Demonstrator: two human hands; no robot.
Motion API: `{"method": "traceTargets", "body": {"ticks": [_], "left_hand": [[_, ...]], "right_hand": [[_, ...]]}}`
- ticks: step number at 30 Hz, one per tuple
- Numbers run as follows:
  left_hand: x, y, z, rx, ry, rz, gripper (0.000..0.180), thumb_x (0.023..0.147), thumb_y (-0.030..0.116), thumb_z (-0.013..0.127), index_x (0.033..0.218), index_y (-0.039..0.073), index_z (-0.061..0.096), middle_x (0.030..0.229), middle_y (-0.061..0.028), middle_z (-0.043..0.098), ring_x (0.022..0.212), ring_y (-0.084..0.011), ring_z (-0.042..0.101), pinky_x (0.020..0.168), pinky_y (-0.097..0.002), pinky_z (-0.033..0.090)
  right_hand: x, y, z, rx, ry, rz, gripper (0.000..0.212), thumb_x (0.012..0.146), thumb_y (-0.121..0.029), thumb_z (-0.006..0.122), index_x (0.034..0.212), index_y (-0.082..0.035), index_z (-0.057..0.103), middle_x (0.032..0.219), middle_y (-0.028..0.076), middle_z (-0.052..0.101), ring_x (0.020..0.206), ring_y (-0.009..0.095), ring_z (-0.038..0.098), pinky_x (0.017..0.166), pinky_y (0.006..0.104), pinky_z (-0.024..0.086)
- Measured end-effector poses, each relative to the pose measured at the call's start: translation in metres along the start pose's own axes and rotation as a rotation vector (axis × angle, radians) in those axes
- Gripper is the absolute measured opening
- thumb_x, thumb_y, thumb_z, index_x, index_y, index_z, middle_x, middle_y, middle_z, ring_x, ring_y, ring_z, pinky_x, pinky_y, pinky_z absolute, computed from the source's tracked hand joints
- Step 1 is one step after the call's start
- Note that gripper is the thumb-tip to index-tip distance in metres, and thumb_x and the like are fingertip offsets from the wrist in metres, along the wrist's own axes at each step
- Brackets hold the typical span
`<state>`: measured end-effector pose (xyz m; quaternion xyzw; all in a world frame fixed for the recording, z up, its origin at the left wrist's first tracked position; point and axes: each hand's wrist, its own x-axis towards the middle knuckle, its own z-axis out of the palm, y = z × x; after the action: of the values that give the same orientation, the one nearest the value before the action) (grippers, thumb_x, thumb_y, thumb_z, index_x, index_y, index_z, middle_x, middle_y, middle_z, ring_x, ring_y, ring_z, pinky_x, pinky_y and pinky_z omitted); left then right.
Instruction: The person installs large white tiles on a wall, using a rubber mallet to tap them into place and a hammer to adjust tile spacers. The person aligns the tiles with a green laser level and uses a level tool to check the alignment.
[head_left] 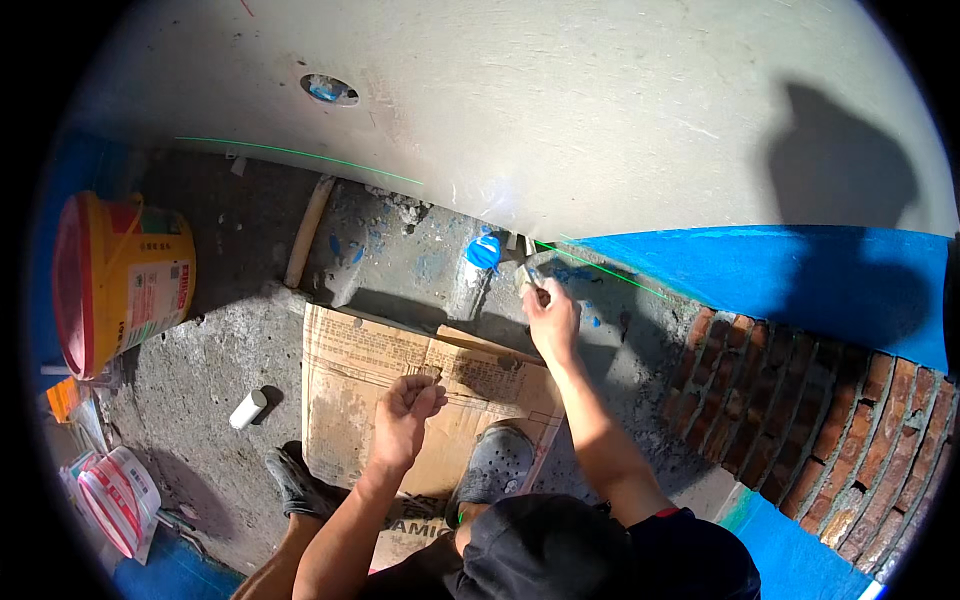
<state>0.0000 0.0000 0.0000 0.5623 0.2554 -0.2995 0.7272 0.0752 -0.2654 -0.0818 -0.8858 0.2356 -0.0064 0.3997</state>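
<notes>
From my remote view I see bare forearms entering from six o'clock, no gloves on the left hand (pixel 408 400) or the right hand (pixel 551 318). A dark, nearly black short sleeve (pixel 690 555) with a thin red edge sits at five o'clock on the right arm. A black cap (pixel 545 550) fills the bottom centre. On the feet are dark grey perforated clogs, one (pixel 497 465) just above the cap, the other (pixel 293 482) toward seven o'clock.
</notes>
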Motion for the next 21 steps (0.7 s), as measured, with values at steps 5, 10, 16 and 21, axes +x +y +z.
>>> {"method": "traceTargets", "body": {"ticks": [5, 10, 16, 21], "left_hand": [[-0.012, -0.015, 0.005, 0.044, 0.021, -0.058, 0.028, 0.096, 0.014, 0.06, 0.115, -0.005, 0.055, 0.103, -0.0142, 0.068, 0.092, -0.0207, 0.067, 0.086, -0.0326, 0.054], [-0.014, -0.015, 0.0, 0.091, 0.002, -0.069, 0.027, 0.095, 0.015, 0.062, 0.114, -0.005, 0.056, 0.103, -0.0136, 0.067, 0.093, -0.0202, 0.067, 0.086, -0.0316, 0.054], [-0.013, 0.003, 0.006, 0.221, -0.018, -0.051, 0.025, 0.094, 0.012, 0.062, 0.111, -0.006, 0.056, 0.101, -0.0132, 0.067, 0.092, -0.0188, 0.066, 0.085, -0.0298, 0.053], [-0.012, 0.002, 0.006, 0.25, -0.025, -0.037, 0.024, 0.094, 0.01, 0.062, 0.11, -0.007, 0.057, 0.099, -0.0129, 0.066, 0.092, -0.0186, 0.066, 0.085, -0.0298, 0.053]], "right_hand": [[0.015, 0.011, 0.005, -0.098, 0.169, -0.157, 0.02, 0.086, -0.022, 0.072, 0.086, -0.002, 0.066, 0.08, 0.015, 0.069, 0.071, 0.029, 0.07, 0.063, 0.0367, 0.052], [0.029, 0.018, 0.029, -0.142, 0.235, -0.217, 0.023, 0.087, -0.024, 0.071, 0.087, -0.003, 0.06, 0.085, 0.018, 0.066, 0.077, 0.038, 0.066, 0.065, 0.0458, 0.053], [0.039, 0.011, 0.047, -0.123, 0.332, -0.306, 0.026, 0.086, -0.022, 0.073, 0.084, -0.001, 0.058, 0.081, 0.018, 0.064, 0.075, 0.037, 0.065, 0.064, 0.0432, 0.052], [0.037, 0.011, 0.054, -0.098, 0.357, -0.323, 0.026, 0.086, -0.021, 0.073, 0.084, -0.001, 0.057, 0.083, 0.019, 0.064, 0.077, 0.037, 0.064, 0.065, 0.0442, 0.052]]}}
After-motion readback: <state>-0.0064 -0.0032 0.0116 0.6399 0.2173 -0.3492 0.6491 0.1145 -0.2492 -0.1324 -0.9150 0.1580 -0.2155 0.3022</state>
